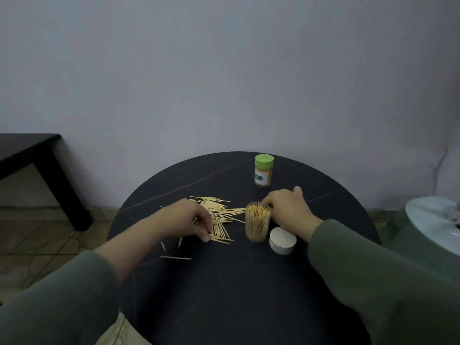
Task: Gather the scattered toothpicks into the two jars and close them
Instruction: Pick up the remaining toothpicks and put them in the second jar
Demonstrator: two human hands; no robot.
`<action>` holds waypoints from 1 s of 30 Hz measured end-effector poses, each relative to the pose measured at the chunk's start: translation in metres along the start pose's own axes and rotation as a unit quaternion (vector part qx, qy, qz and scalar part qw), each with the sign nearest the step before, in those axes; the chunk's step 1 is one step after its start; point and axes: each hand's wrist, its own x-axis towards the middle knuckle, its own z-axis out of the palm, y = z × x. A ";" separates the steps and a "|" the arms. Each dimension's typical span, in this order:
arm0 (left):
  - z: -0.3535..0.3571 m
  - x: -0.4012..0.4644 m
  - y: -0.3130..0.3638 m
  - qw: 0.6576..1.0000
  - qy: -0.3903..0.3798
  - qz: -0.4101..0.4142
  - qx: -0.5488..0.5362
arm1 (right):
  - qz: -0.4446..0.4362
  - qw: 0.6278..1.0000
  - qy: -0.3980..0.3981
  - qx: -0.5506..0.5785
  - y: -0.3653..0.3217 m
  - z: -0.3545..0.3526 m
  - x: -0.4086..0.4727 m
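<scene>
Pale wooden toothpicks (219, 215) lie strewn on the dark round table (224, 295), most of them in a loose heap directly under and just beyond the left hand (191, 220), with three strays nearer the person than that hand. The left hand reaches down with fingers curled, its fingertips (206, 237) touching the near edge of the heap and apparently pinching a few sticks, though the exact hold cannot be told. The right hand (286, 207) curls around the far side of the open clear jar (257, 224), which stands upright, nearly full, between the two hands. Its white lid (283, 240) lies loose just nearer the person than the right hand, beside the jar's base. A green-capped jar (263, 170), already closed, stands beyond the right hand, apart from it. The sticks are judged very light, stiff, thin and pointed; flat on a smooth top they resist picking singly, so raking them into a parallel bundle and pinching it at mid-length should serve best. The clear jar is probably light and easily tipped, hence the steadying grip at its wall. Open tabletop extends toward the person from both hands; the table's edge curves close past the left hand's outer side, where swept sticks could roll off.
</scene>
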 end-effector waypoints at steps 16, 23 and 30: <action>-0.029 -0.033 -0.031 0.983 -0.011 -0.116 0.139 | -0.164 0.980 0.077 0.085 -0.093 -0.052 -0.020; -0.025 -0.036 -0.039 0.964 -0.067 -0.160 0.202 | -0.279 0.959 -0.045 -0.013 -0.159 0.000 -0.050; -0.022 -0.029 -0.033 0.980 -0.039 -0.127 0.149 | -0.225 0.973 -0.049 -0.025 -0.139 0.004 -0.036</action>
